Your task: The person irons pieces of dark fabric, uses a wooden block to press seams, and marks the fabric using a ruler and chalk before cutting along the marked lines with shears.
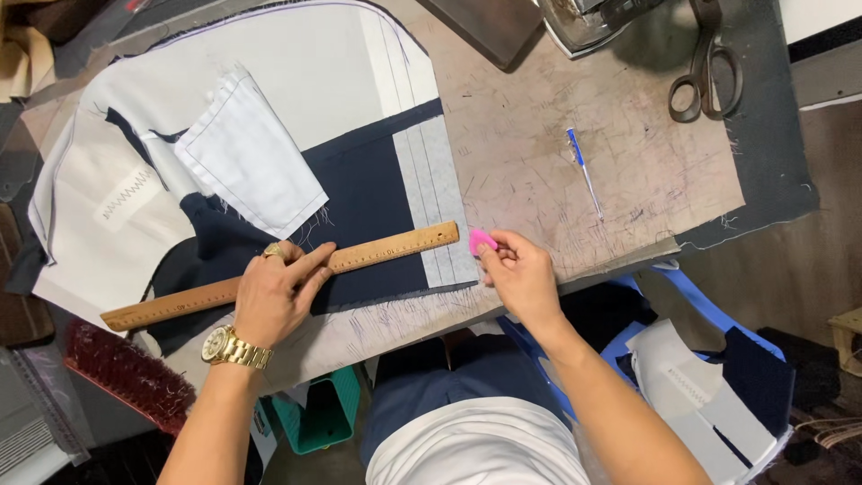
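Wooden ruler (278, 275) lies slanted across the navy cloth panel (368, 211) on the worn worktable (575, 171), and the left hand (274, 296) presses it flat, fingers laid along the stick. It looks stiff and light but would probably skate on that soft, floppy fabric, so I'd say pressing near the middle is the way to go. Right hand (521, 274) pinches a small pink chalk wedge (481, 240) in its fingertips, just off the ruler's end. Chalk likely crumbles, so go gentle.
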